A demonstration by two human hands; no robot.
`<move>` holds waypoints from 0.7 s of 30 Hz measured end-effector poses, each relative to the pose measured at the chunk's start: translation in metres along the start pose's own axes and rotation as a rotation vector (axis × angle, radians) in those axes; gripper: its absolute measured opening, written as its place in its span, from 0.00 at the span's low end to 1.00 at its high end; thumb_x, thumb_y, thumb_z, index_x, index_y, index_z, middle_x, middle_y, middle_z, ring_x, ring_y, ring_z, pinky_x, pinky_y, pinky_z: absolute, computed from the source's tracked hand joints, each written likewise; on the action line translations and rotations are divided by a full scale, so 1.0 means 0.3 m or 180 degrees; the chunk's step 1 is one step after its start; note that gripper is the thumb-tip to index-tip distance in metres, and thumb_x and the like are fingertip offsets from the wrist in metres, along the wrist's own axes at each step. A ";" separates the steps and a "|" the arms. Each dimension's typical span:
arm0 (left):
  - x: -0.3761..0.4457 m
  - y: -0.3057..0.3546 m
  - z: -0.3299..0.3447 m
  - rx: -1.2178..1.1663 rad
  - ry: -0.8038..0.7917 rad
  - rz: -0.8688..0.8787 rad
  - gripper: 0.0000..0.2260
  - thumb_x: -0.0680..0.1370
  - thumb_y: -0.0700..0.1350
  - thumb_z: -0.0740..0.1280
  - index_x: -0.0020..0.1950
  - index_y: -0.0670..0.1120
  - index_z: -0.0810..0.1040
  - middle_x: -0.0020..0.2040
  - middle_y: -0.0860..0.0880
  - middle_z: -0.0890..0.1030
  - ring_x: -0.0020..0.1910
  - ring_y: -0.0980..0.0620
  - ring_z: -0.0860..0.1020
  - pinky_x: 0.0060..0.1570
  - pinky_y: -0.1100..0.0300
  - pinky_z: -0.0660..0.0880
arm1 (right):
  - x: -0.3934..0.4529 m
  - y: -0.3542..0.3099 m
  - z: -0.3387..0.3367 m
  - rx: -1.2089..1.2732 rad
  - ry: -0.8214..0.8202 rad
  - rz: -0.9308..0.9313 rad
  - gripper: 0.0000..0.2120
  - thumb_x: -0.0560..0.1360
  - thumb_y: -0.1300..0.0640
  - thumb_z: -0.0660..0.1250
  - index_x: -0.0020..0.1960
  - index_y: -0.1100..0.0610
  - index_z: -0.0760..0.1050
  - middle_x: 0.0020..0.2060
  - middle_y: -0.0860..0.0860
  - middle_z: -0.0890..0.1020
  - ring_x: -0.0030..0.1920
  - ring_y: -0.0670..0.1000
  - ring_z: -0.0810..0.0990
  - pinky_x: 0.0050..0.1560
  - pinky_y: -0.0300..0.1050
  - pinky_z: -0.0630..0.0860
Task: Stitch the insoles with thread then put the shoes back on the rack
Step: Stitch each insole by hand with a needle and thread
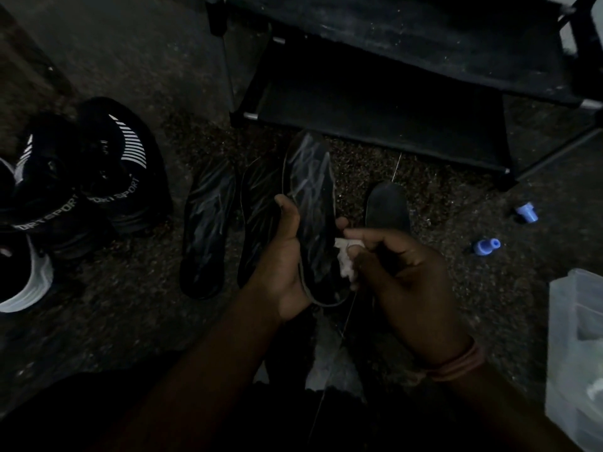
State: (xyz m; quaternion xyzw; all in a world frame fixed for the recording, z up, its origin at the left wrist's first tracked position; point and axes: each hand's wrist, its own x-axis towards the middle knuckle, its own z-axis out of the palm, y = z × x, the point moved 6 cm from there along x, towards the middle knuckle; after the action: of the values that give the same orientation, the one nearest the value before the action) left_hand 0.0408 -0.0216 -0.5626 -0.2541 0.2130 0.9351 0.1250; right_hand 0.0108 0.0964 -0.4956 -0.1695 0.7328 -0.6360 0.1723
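Observation:
My left hand (284,256) grips a dark insole (311,203) by its left edge, holding it up over the floor. My right hand (401,272) pinches at the insole's right edge, with a bit of white cloth (346,259) wrapped round a finger. A thin thread (349,318) hangs down from that pinch toward my lap. Any needle is too small and dark to make out. Three more insoles lie on the floor: one (205,230) at the left, one (257,203) partly behind my left hand, one (386,203) behind my right hand.
Black sport shoes (107,164) stand in a group at the left, one with a white sole (29,288). A black shoe rack (375,102) stands at the back. Two blue thread spools (486,246) lie at the right, beside a clear plastic box (577,337).

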 end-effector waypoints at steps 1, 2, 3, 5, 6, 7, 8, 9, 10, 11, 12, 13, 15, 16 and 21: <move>0.000 0.000 0.002 -0.0047 -0.0008 0.0033 0.42 0.73 0.77 0.49 0.56 0.41 0.79 0.50 0.41 0.85 0.47 0.44 0.85 0.41 0.52 0.82 | 0.002 0.000 0.001 0.0148 -0.0003 0.0035 0.09 0.79 0.65 0.66 0.57 0.58 0.81 0.55 0.50 0.85 0.55 0.52 0.85 0.50 0.56 0.83; 0.001 0.003 0.005 -0.0108 -0.0014 0.0056 0.42 0.73 0.77 0.50 0.54 0.41 0.80 0.48 0.41 0.85 0.45 0.44 0.85 0.39 0.52 0.82 | 0.004 0.004 0.001 0.0265 -0.0028 0.0073 0.09 0.80 0.66 0.66 0.56 0.59 0.81 0.55 0.51 0.85 0.53 0.54 0.85 0.49 0.56 0.83; 0.002 0.005 0.004 -0.0164 -0.0004 0.0057 0.41 0.74 0.77 0.50 0.52 0.40 0.80 0.48 0.40 0.85 0.46 0.43 0.85 0.41 0.51 0.83 | 0.006 0.008 0.005 0.0307 -0.0109 0.0113 0.09 0.80 0.66 0.65 0.56 0.59 0.81 0.55 0.53 0.85 0.52 0.55 0.85 0.50 0.54 0.82; 0.001 0.009 0.002 -0.0222 -0.0017 0.0017 0.40 0.74 0.76 0.52 0.52 0.40 0.80 0.52 0.39 0.85 0.51 0.41 0.85 0.49 0.48 0.82 | 0.005 0.017 0.016 -0.0010 -0.0371 0.0090 0.10 0.78 0.69 0.67 0.55 0.58 0.82 0.56 0.52 0.83 0.56 0.51 0.84 0.54 0.44 0.80; -0.003 0.011 0.000 -0.0246 -0.0026 -0.0008 0.39 0.75 0.75 0.53 0.52 0.40 0.81 0.54 0.39 0.85 0.53 0.41 0.85 0.53 0.47 0.81 | 0.002 0.016 0.024 -0.0413 -0.0511 -0.0074 0.11 0.77 0.70 0.68 0.55 0.58 0.82 0.56 0.51 0.82 0.58 0.48 0.82 0.56 0.39 0.78; -0.007 0.012 -0.001 -0.0312 -0.0035 -0.0026 0.37 0.77 0.72 0.55 0.53 0.39 0.83 0.55 0.39 0.85 0.55 0.41 0.84 0.56 0.45 0.79 | -0.003 0.013 0.033 -0.0896 -0.0625 -0.0294 0.13 0.76 0.70 0.69 0.56 0.57 0.82 0.56 0.49 0.81 0.59 0.45 0.80 0.59 0.36 0.75; -0.009 0.011 -0.006 -0.0377 -0.0041 -0.0020 0.34 0.79 0.68 0.57 0.53 0.39 0.85 0.56 0.40 0.84 0.57 0.41 0.83 0.60 0.44 0.77 | -0.009 0.012 0.043 -0.1304 -0.0694 -0.0489 0.14 0.76 0.69 0.69 0.57 0.56 0.82 0.55 0.48 0.80 0.58 0.42 0.79 0.59 0.34 0.74; -0.014 0.009 -0.006 -0.0418 -0.0061 -0.0016 0.31 0.81 0.64 0.58 0.53 0.38 0.86 0.60 0.40 0.83 0.61 0.41 0.81 0.63 0.44 0.74 | -0.012 0.012 0.048 -0.1546 -0.0728 -0.0605 0.15 0.76 0.69 0.70 0.58 0.55 0.82 0.55 0.47 0.79 0.58 0.41 0.79 0.60 0.33 0.73; -0.014 0.006 -0.007 -0.0461 -0.0086 -0.0026 0.28 0.82 0.61 0.59 0.54 0.37 0.85 0.65 0.39 0.80 0.66 0.41 0.78 0.67 0.44 0.72 | -0.013 0.011 0.050 -0.1650 -0.0737 -0.0652 0.15 0.75 0.68 0.70 0.59 0.55 0.82 0.55 0.46 0.80 0.57 0.40 0.79 0.60 0.33 0.73; -0.015 0.001 -0.001 -0.0502 -0.0148 -0.0058 0.27 0.82 0.59 0.59 0.56 0.37 0.85 0.70 0.39 0.76 0.70 0.40 0.75 0.69 0.43 0.70 | -0.014 0.005 0.048 -0.1731 -0.0707 -0.0720 0.16 0.75 0.68 0.71 0.59 0.54 0.82 0.55 0.46 0.80 0.56 0.40 0.79 0.60 0.33 0.74; -0.011 -0.004 0.001 -0.0508 -0.0205 -0.0087 0.27 0.82 0.58 0.59 0.57 0.36 0.84 0.72 0.38 0.74 0.72 0.40 0.73 0.71 0.43 0.68 | -0.014 -0.005 0.043 -0.1838 -0.0631 -0.0815 0.15 0.74 0.66 0.71 0.59 0.54 0.83 0.54 0.46 0.81 0.55 0.41 0.79 0.59 0.34 0.74; -0.009 -0.009 0.005 -0.0474 -0.0244 -0.0115 0.28 0.82 0.60 0.58 0.57 0.36 0.84 0.72 0.38 0.74 0.72 0.40 0.73 0.71 0.43 0.68 | -0.014 -0.015 0.038 -0.2006 -0.0557 -0.0932 0.15 0.74 0.64 0.72 0.58 0.53 0.83 0.54 0.46 0.82 0.55 0.42 0.79 0.58 0.35 0.75; -0.002 -0.019 0.006 -0.0331 -0.0238 -0.0166 0.34 0.82 0.66 0.55 0.58 0.37 0.84 0.66 0.38 0.79 0.67 0.42 0.77 0.71 0.44 0.69 | -0.011 -0.028 0.031 -0.2297 -0.0515 -0.1082 0.13 0.73 0.59 0.71 0.57 0.51 0.83 0.53 0.46 0.83 0.53 0.44 0.78 0.56 0.40 0.75; 0.003 -0.025 0.003 -0.0249 -0.0210 -0.0189 0.37 0.80 0.69 0.53 0.60 0.38 0.84 0.64 0.39 0.81 0.65 0.42 0.79 0.70 0.44 0.69 | -0.007 -0.028 0.028 -0.2324 -0.0568 -0.1061 0.12 0.73 0.58 0.71 0.56 0.51 0.83 0.52 0.46 0.83 0.53 0.45 0.78 0.56 0.43 0.76; 0.015 -0.038 -0.018 -0.0224 0.0101 -0.0193 0.39 0.75 0.72 0.56 0.62 0.39 0.82 0.58 0.44 0.84 0.54 0.48 0.84 0.59 0.51 0.79 | -0.018 -0.008 0.052 -0.2103 -0.1294 -0.0680 0.06 0.76 0.54 0.72 0.53 0.50 0.83 0.49 0.43 0.81 0.53 0.42 0.80 0.55 0.42 0.77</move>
State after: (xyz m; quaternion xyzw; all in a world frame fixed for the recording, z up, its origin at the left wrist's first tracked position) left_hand 0.0431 -0.0136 -0.5731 -0.2795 0.1742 0.9336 0.1408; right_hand 0.0230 0.0848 -0.4950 -0.4134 0.8271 -0.3340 0.1829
